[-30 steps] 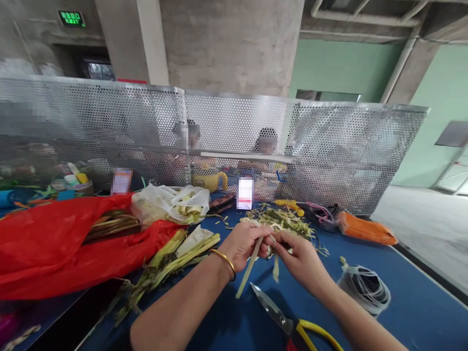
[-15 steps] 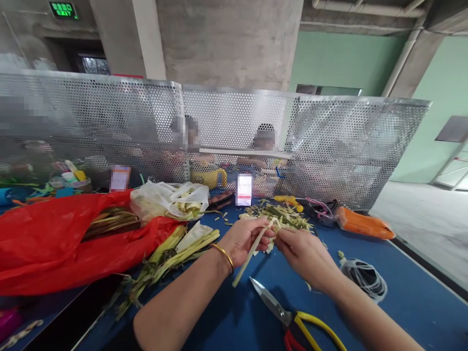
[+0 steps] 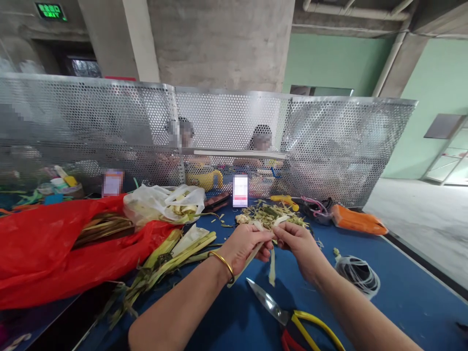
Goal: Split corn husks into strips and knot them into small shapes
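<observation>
The head view shows a blue tabletop (image 3: 398, 287) with a dark gap at its left side. Along its far side stands a perforated metal screen (image 3: 329, 146), and two people are partly visible through the holes. Behind rise a bare concrete wall (image 3: 219, 44) and a pale green wall (image 3: 329, 63); a lit green exit sign (image 3: 51, 11) hangs at upper left, and a grey floor (image 3: 420, 204) lies to the right.

A red plastic bag (image 3: 40, 243) holding dry brown leaves spreads over the left side, with a white plastic bag (image 3: 164, 202) just beside it and a bundle of pale stalks (image 3: 171, 258) in front. A phone with a lit screen (image 3: 240, 190) stands upright near the metal screen. Near it lie a heap of plant scraps (image 3: 270, 214), a yellow-handled tool (image 3: 285, 201) and an orange packet (image 3: 358, 220). A coil of pale cord (image 3: 360, 275) rests at the right, and scissors with red and yellow handles (image 3: 285, 317) lie below the hands.

The pale strips (image 3: 272, 268) are between both hands, in front of the scraps. The left hand (image 3: 246, 246) pinches them between thumb and curled fingers; the right hand (image 3: 292, 239) pinches with thumb and forefinger, touching the left fingertips.
</observation>
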`<state>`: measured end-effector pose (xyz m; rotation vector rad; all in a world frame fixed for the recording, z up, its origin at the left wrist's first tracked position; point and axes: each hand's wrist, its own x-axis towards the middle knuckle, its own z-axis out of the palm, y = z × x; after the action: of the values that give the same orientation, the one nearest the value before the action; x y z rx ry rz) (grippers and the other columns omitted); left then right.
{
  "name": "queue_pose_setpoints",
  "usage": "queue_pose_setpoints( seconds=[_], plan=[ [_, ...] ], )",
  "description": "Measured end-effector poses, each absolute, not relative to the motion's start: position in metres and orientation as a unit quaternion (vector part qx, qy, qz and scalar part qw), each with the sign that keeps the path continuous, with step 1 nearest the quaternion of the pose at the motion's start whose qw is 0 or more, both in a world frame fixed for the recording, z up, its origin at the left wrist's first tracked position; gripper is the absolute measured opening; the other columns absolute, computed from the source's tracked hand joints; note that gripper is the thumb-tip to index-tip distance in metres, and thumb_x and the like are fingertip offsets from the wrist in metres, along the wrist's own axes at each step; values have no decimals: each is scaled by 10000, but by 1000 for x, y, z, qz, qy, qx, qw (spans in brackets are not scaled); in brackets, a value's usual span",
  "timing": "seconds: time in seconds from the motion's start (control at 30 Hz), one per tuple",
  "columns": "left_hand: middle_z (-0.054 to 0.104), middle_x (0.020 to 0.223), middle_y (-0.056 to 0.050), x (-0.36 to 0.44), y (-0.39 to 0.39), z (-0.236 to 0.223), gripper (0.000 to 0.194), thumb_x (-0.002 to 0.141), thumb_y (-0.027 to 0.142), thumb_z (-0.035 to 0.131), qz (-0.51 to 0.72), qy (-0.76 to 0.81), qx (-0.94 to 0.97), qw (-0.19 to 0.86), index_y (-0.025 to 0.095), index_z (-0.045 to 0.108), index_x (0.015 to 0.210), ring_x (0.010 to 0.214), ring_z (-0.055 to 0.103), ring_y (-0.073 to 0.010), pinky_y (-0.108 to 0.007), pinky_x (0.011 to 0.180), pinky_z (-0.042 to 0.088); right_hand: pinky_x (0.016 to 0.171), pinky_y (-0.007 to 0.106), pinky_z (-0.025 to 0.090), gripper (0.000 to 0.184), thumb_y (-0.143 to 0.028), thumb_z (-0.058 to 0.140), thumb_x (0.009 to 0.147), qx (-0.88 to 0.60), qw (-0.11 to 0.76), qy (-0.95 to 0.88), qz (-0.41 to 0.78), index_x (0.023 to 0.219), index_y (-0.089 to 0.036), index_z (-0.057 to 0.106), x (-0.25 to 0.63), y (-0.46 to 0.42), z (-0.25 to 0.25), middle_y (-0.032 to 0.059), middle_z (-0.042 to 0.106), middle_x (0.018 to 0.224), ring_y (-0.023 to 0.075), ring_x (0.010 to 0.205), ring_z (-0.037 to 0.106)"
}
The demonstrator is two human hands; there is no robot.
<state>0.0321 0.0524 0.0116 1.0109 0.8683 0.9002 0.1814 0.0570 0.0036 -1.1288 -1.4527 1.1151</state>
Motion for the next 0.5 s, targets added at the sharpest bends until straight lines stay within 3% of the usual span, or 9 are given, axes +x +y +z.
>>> queue_pose_setpoints(
  seconds=[0.1, 0.2, 0.3, 0.4, 0.5],
  plan=[
    [576, 567, -1, 33, 52, 10, 246, 657, 319, 745, 382, 402, 465, 690, 120, 603, 624, 442, 503, -82, -218, 443, 430, 508, 238, 330, 383, -503, 589, 747, -478, 469, -621, 407, 549, -192, 484, 182, 57, 0, -43, 455, 513, 101, 494, 392],
    [555, 533, 8, 35, 51, 11, 209, 658, 290, 726, 368, 421, 484, 673, 121, 611, 616, 432, 495, -84, -222, 438, 433, 504, 246, 312, 424, -495, 539, 803, -557, 431, -684, 191, 507, -200, 465, 190, 56, 7, -34, 439, 480, 113, 484, 391],
    [556, 512, 8, 37, 48, 13, 139, 676, 242, 680, 353, 433, 511, 653, 122, 628, 629, 409, 497, -90, -228, 435, 437, 638, 265, 381, 276, -412, 557, 829, -533, 411, -739, 22, 663, -201, 622, 195, 51, 19, 20, 614, 709, 156, 675, 535],
    [550, 478, 6, 42, 45, 11, 130, 687, 177, 610, 330, 436, 539, 641, 132, 597, 566, 384, 496, -97, -231, 425, 440, 736, 287, 414, 224, -364, 561, 830, -474, 366, -795, 100, 725, -211, 687, 191, 48, 23, 31, 668, 795, 180, 803, 585],
    [543, 467, 7, 48, 43, 6, 167, 697, 145, 538, 324, 437, 549, 635, 139, 579, 535, 380, 500, -97, -224, 415, 442, 564, 252, 406, 258, -363, 560, 800, -495, 362, -742, 271, 635, -187, 655, 184, 48, 16, -10, 594, 581, 139, 573, 534]
  ],
)
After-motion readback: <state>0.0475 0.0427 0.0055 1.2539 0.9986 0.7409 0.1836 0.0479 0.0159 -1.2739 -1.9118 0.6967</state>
